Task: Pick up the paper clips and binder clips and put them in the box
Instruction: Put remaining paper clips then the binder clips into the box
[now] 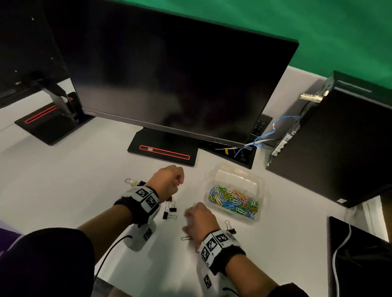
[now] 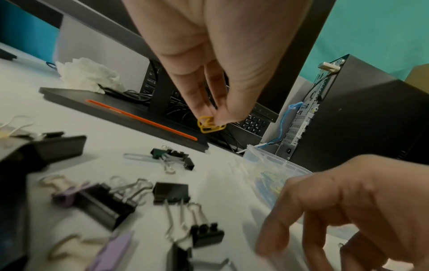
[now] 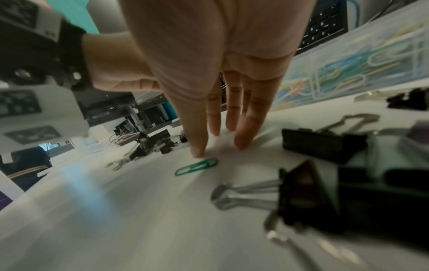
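Clear box (image 1: 259, 184) holds coloured paper clips (image 1: 234, 200) — black binder clips (image 1: 169, 208) lie between both hands.

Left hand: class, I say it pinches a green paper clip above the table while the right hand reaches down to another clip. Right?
Not quite. The left hand pinches a yellow paper clip, as the left wrist view shows. The green paper clip lies on the table below the right hand.
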{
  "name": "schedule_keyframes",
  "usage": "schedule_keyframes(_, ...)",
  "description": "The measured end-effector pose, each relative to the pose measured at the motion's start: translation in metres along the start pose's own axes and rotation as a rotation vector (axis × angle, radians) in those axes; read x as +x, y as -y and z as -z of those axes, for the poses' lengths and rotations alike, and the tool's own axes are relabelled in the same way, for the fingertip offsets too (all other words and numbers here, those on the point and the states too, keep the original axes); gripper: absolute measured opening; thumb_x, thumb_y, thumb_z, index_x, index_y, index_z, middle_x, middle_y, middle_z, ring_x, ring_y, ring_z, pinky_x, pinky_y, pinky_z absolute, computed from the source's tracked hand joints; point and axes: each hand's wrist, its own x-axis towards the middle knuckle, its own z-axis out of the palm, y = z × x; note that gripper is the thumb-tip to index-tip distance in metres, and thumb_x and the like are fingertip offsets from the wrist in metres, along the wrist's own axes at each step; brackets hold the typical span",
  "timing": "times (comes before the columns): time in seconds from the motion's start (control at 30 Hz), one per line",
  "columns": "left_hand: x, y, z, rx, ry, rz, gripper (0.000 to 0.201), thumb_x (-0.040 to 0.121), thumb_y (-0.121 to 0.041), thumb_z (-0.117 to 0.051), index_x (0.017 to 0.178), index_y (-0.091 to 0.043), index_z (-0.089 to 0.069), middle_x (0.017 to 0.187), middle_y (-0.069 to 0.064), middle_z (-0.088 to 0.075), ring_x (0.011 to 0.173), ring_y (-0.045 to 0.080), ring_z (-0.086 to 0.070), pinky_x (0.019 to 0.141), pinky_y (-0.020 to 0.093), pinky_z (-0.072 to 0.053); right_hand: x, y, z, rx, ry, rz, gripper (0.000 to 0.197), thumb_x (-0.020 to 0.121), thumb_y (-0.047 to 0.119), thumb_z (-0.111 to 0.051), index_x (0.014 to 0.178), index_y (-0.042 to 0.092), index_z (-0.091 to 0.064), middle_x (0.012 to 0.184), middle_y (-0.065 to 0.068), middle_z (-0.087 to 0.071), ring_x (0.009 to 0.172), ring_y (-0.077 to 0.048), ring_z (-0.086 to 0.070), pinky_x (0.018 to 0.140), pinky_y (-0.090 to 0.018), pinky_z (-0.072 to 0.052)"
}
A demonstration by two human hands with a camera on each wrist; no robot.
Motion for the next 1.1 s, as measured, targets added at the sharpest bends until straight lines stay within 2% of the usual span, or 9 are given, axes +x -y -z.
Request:
schedule_keyframes(0.13, 0.007, -0.015, 0.003, 0.01, 0.012, -0.03, 0.024, 0.077, 0.008, -0.047, 0.079, -0.015, -0.055, 0.084, -0.001, -0.05, 0.074, 0.018, -0.048, 0.069, 0.024, -0.041, -0.008, 0.0, -0.003, -0.009, 0.097, 0.07, 0.038, 0.073, 0.03, -0.073, 0.105, 0.012, -0.063, 0.115, -0.01, -0.05, 0.105, -0.026, -0.052, 0.09, -0.028, -0.041)
schedule_keyframes(0.37, 0.025, -0.051, -0.019, 0.005, 0.117, -0.14, 0.02, 0.078, 0.009, -0.05, 0.088, -0.006, -0.059, 0.094, 0.008, -0.056, 0.078, 0.016, -0.045, 0.071, 0.023, -0.038, -0.025, -0.011, -0.002, -0.029, 0.134, 0.06, 0.013, 0.081, 0.008, -0.06, 0.09, 0.003, -0.068, 0.109, -0.016, -0.061, 0.1, -0.032, -0.059, 0.086, -0.032, -0.046)
schedule_keyframes(0.5, 0.032, -0.072, -0.039, -0.068, 0.149, -0.161, 0.023, 0.074, 0.012, -0.048, 0.083, -0.006, -0.06, 0.085, 0.0, -0.05, 0.079, 0.023, -0.054, 0.072, 0.024, -0.041, -0.028, -0.022, 0.005, -0.02, 0.136, 0.065, 0.02, 0.075, 0.002, -0.051, 0.065, 0.019, -0.053, 0.101, -0.017, -0.064, 0.094, -0.033, -0.059, 0.08, -0.032, -0.047)
schedule_keyframes(0.67, 0.039, -0.083, -0.06, -0.211, 0.145, -0.145, 0.02, 0.077, 0.009, -0.05, 0.079, -0.007, -0.062, 0.082, 0.001, -0.053, 0.071, 0.017, -0.051, 0.064, 0.019, -0.039, -0.036, -0.051, 0.036, 0.148, -0.07, -0.012, 0.018, 0.08, 0.005, -0.048, 0.082, 0.012, -0.064, 0.088, -0.006, -0.068, 0.079, -0.016, -0.058, 0.077, -0.027, -0.047)
schedule_keyframes(0.77, 0.042, -0.081, -0.063, -0.252, 0.16, -0.096, 0.024, 0.083, 0.005, -0.047, 0.08, -0.013, -0.061, 0.088, 0.004, -0.055, 0.068, 0.014, -0.05, 0.052, 0.011, -0.04, -0.037, -0.069, 0.061, 0.208, -0.201, -0.059, 0.016, 0.082, 0.006, -0.052, 0.079, 0.017, -0.063, 0.079, -0.001, -0.065, 0.075, -0.014, -0.057, 0.075, -0.025, -0.046)
schedule_keyframes(0.8, 0.044, -0.078, -0.063, -0.25, 0.158, -0.099, 0.025, 0.084, 0.006, -0.044, 0.083, -0.012, -0.062, 0.092, 0.007, -0.056, 0.073, 0.016, -0.053, 0.055, 0.011, -0.043, -0.036, -0.076, 0.069, 0.226, -0.25, -0.082, 0.015, 0.082, 0.007, -0.054, 0.079, 0.017, -0.064, 0.079, -0.001, -0.065, 0.075, -0.015, -0.059, 0.076, -0.025, -0.047)
schedule_keyframes(0.87, 0.043, -0.069, -0.06, -0.222, 0.145, -0.118, 0.027, 0.084, 0.009, -0.043, 0.087, -0.008, -0.063, 0.101, 0.011, -0.059, 0.09, 0.02, -0.058, 0.076, 0.023, -0.052, -0.033, -0.088, 0.08, 0.265, -0.336, -0.126, 0.012, 0.084, 0.008, -0.058, 0.081, 0.016, -0.067, 0.08, 0.0, -0.067, 0.076, -0.015, -0.061, 0.079, -0.025, -0.049)
schedule_keyframes(0.93, 0.04, -0.059, -0.055, -0.196, 0.117, -0.14, 0.026, 0.084, 0.009, -0.045, 0.089, -0.009, -0.063, 0.103, 0.01, -0.06, 0.099, 0.019, -0.057, 0.09, 0.03, -0.048, -0.029, -0.097, 0.087, 0.288, -0.397, -0.151, 0.01, 0.085, 0.011, -0.06, 0.084, 0.015, -0.069, 0.083, -0.001, -0.069, 0.079, -0.017, -0.063, 0.082, -0.028, -0.051)
schedule_keyframes(1.1, 0.029, -0.032, -0.042, -0.078, 0.034, -0.127, 0.022, 0.086, 0.003, -0.048, 0.093, -0.011, -0.063, 0.095, -0.002, -0.054, 0.089, 0.01, -0.046, 0.084, 0.02, -0.038, -0.018, -0.097, 0.084, 0.216, -0.418, -0.138, 0.021, 0.09, 0.009, -0.05, 0.098, 0.01, -0.069, 0.106, -0.011, -0.063, 0.096, -0.025, -0.058, 0.088, -0.028, -0.044)
